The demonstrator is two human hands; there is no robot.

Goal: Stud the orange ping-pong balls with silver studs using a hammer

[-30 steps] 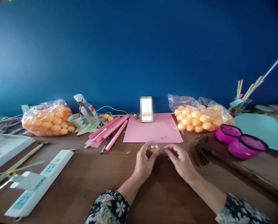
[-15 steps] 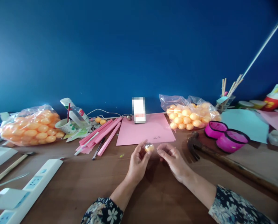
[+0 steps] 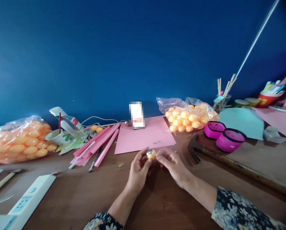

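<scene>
My left hand (image 3: 138,172) is closed around a small shiny ball (image 3: 151,154), silvery on top and yellow-orange below, held between thumb and fingers above the brown table. Just to its right, my right hand (image 3: 173,164) has thumb and index finger pinched together, with the fingertips close beside the ball. Whatever sits in that pinch is too small to name. Beyond both hands lies a sheet of pink paper (image 3: 138,140), with a few tiny bits (image 3: 156,142) near its front edge. A second shiny ball (image 3: 126,123) rests at the paper's back edge.
Bags of orange balls stand left (image 3: 25,143) and right (image 3: 186,119). Pink paper strips (image 3: 102,140) and a pen (image 3: 95,159) lie left of the sheet. A claw hammer (image 3: 195,148), magenta rings (image 3: 230,140) and a power strip (image 3: 30,198) flank the hands.
My right hand has moved left, bringing its pinched fingertips up to the ball in my left hand. The view has turned slightly right, so the table's things appear shifted left.
</scene>
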